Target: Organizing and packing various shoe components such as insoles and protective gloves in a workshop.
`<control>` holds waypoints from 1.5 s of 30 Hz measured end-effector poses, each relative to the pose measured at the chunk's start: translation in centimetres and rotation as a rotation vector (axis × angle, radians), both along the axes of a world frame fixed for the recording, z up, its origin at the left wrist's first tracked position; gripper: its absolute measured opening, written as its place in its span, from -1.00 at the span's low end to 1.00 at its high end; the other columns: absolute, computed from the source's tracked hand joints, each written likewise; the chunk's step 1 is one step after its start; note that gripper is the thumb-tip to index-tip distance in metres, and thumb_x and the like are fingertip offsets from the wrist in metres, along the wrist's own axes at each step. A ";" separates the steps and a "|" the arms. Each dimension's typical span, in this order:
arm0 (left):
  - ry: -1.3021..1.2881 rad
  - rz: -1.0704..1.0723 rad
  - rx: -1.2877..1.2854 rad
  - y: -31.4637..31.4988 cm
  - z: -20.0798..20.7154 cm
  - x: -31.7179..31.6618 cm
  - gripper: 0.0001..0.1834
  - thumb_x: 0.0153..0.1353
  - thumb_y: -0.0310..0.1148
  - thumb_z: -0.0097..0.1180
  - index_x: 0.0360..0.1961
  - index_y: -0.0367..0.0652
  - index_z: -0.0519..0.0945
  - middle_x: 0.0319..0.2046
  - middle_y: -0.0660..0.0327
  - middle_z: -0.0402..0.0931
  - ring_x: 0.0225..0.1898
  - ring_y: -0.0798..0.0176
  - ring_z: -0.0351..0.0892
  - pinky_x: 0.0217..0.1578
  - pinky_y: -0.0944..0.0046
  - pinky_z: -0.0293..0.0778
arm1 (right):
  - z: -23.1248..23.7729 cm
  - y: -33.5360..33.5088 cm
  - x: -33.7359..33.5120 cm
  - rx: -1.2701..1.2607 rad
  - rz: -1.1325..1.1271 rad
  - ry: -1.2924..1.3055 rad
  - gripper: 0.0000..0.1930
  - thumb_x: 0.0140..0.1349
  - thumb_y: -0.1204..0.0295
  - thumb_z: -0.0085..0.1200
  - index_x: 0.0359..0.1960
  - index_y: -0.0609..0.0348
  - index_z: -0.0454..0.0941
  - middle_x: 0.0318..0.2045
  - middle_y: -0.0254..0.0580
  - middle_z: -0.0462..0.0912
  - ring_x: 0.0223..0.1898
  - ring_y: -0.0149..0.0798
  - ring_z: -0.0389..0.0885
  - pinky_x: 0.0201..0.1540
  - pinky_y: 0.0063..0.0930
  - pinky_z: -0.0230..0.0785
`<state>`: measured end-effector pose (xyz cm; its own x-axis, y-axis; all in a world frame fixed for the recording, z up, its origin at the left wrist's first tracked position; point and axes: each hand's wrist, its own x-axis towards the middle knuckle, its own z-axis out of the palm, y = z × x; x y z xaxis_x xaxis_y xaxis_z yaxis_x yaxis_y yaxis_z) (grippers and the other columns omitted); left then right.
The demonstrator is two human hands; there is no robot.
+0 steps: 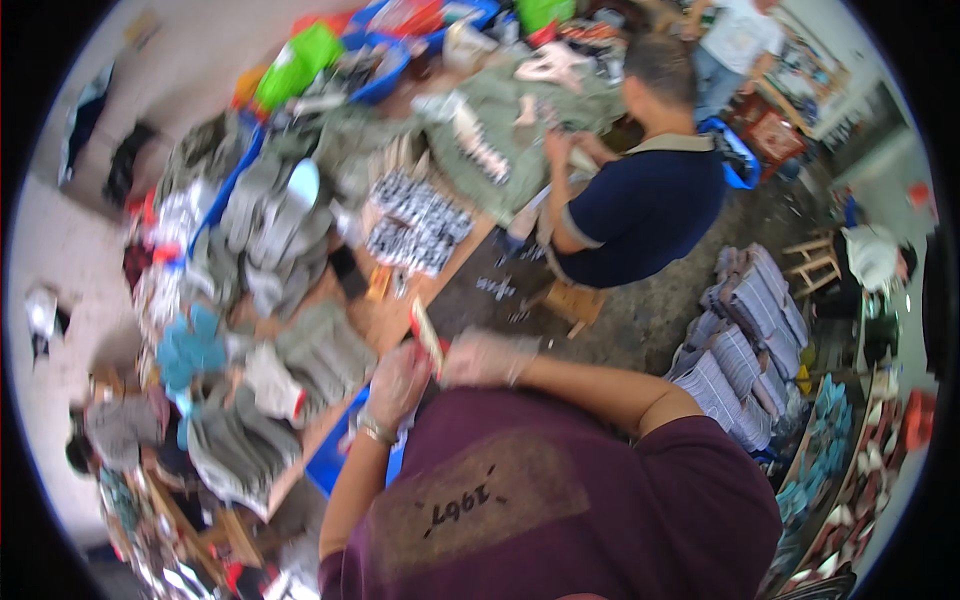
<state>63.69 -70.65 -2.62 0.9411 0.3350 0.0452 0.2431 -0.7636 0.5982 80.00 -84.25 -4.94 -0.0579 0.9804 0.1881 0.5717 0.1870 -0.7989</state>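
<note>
We see both hands raised above the near edge of the wooden table [395, 320]. The left hand [397, 382] is curled closed around the lower end of a thin red-edged card [427, 336], which stands tilted between the hands. The right hand [487, 357] lies just beside the card; blur prevents us from telling its grip. Folded grey garments [325, 352] lie left of the hands.

The person wears a dark maroon short-sleeved shirt [560, 500] with a faded, brownish rectangular patch bearing dark printed marks. A metallic bracelet [374, 430] circles the left wrist. Both forearms are bare below the sleeves.
</note>
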 end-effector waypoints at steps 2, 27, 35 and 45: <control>0.094 0.176 -0.233 0.3 3.3 1.1 -0.76 0.23 -0.26 0.02 -0.23 -0.22 0.56 -0.35 -0.02 0.55 -0.31 0.01 0.57 -0.28 0.10 0.46 | 4.8 0.9 2.7 -0.077 -0.039 0.069 -0.81 0.19 0.24 0.13 -0.39 0.06 0.67 -0.46 -0.05 0.63 -0.41 -0.04 0.60 -0.31 -0.23 0.42; -0.130 0.223 0.184 1.6 6.9 2.8 -0.78 0.14 -0.39 0.06 -0.17 -0.18 0.49 -0.41 -0.07 0.53 -0.30 -0.13 0.55 -0.29 -0.07 0.45 | 7.5 5.3 2.4 0.106 0.095 0.112 -0.77 0.17 0.28 0.15 -0.46 0.18 0.48 -0.45 -0.12 0.50 -0.35 -0.01 0.45 -0.24 -0.21 0.24; 0.029 0.224 0.047 6.6 6.4 2.8 -0.78 0.13 -0.35 -0.03 -0.40 -0.32 0.54 -0.41 -0.17 0.49 -0.29 -0.24 0.47 -0.23 -0.11 0.37 | 10.1 2.4 6.8 -0.048 -0.121 0.940 -0.77 0.15 0.40 0.12 -0.25 0.34 0.58 -0.35 -0.22 0.59 -0.33 -0.34 0.55 -0.31 -0.50 0.41; -0.181 0.153 -0.597 5.2 6.8 4.4 -0.74 0.21 -0.40 -0.06 -0.53 -0.39 0.44 -0.67 -0.05 0.36 -0.60 0.05 0.39 -0.48 0.10 0.30 | 8.9 2.3 9.5 -0.025 -0.780 0.319 -0.80 0.24 0.38 0.08 -0.40 0.30 0.55 -0.56 -0.27 0.56 -0.55 -0.40 0.52 -0.45 -0.52 0.36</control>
